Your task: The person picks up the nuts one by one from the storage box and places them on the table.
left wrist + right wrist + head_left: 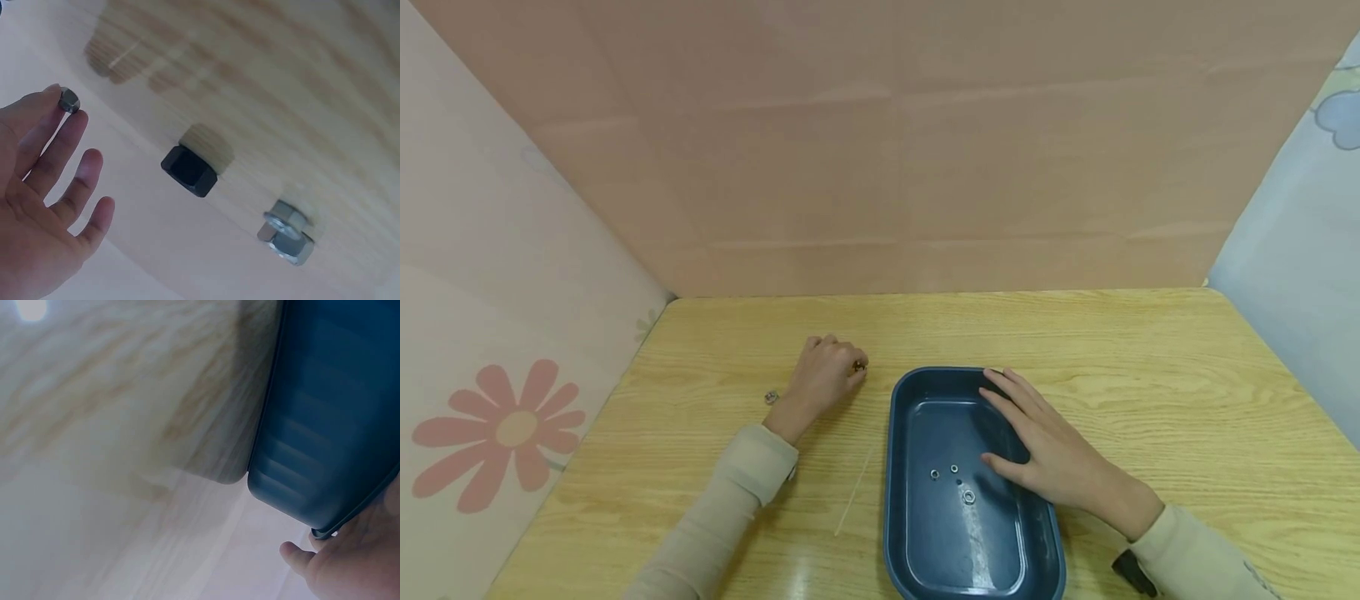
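On a wooden table (1150, 400), a blue tray (973, 554) is placed in front of a brown backing (895, 167). Three metal nuts (969, 502) are held inside it, and a thin pale strip (853, 492) is laid just to its left. Farther left of the tray, a black nut (189, 171) and two touching silver nuts (287, 232) are seen on the table. The tray's left wall is interposed between the left hand (823, 375) and the nuts inside. Left of the tray, a small nut (70, 100) is pinched between that hand's thumb and fingertips. The tray's right rim is touched by the right hand (1048, 446), its fingers extended and spread.
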Demonstrator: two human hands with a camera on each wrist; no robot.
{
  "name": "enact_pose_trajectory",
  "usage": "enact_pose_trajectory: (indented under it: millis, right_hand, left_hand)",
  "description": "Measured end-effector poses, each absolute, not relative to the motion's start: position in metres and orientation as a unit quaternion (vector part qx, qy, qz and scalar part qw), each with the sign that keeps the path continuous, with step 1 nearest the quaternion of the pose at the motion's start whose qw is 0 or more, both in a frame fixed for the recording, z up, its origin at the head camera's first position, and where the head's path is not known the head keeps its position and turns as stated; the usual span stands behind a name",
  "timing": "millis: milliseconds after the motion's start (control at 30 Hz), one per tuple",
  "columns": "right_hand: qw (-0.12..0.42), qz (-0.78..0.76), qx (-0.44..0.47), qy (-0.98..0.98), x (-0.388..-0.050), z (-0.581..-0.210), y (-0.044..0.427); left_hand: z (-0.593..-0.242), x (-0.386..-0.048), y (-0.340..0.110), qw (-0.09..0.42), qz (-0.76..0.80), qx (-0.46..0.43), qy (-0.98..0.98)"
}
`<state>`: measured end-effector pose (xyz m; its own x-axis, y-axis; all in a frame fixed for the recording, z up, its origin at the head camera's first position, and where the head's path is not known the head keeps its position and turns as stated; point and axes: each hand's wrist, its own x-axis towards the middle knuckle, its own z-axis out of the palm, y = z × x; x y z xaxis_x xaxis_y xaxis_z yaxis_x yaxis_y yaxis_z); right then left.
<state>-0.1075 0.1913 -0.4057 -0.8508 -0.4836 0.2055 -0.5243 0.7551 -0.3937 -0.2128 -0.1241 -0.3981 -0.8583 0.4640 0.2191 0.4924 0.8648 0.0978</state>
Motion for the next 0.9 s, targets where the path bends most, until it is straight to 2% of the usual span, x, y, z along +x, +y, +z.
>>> enact_pose_trajectory:
  millis: [900]
  right_hand:
    - [0.047, 0.225, 0.272, -0.934, -0.1071, -0.4041, 0.1876]
  left_hand:
    - [-0.4013, -0.2115, -0.1240, 0.028, -0.068, -0.230, -0.970]
